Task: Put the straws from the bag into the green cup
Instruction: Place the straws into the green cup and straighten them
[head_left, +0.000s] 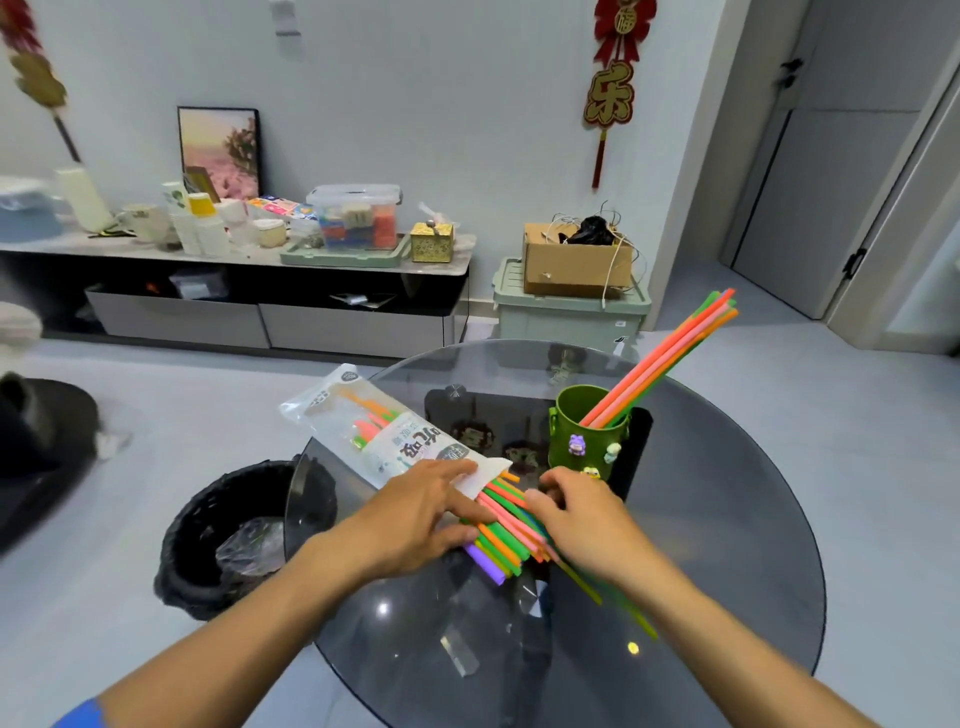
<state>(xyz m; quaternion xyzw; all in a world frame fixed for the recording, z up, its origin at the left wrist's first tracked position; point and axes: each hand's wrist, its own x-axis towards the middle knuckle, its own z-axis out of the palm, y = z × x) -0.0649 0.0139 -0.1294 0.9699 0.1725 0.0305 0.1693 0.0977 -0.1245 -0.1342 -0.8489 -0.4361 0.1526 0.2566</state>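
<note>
A clear plastic straw bag (384, 431) with printed lettering lies slanted on the round dark glass table (727, 519). A bundle of coloured straws (506, 525) sticks out of its open near end. My left hand (415, 514) lies flat on the bag's mouth and the straws, fingers straight. My right hand (576, 514) has its fingers curled round several straws at the bundle's right side. The green cup (587, 436), decorated with small figures, stands upright just behind my right hand and holds several long straws (670, 353) leaning to the upper right.
A black waste bin (228, 535) with a plastic liner stands on the floor left of the table. Behind are a low cabinet (260, 291) crowded with cups and boxes, and a green storage crate (566, 312) carrying a cardboard box. One green straw (613, 597) lies loose under my right forearm.
</note>
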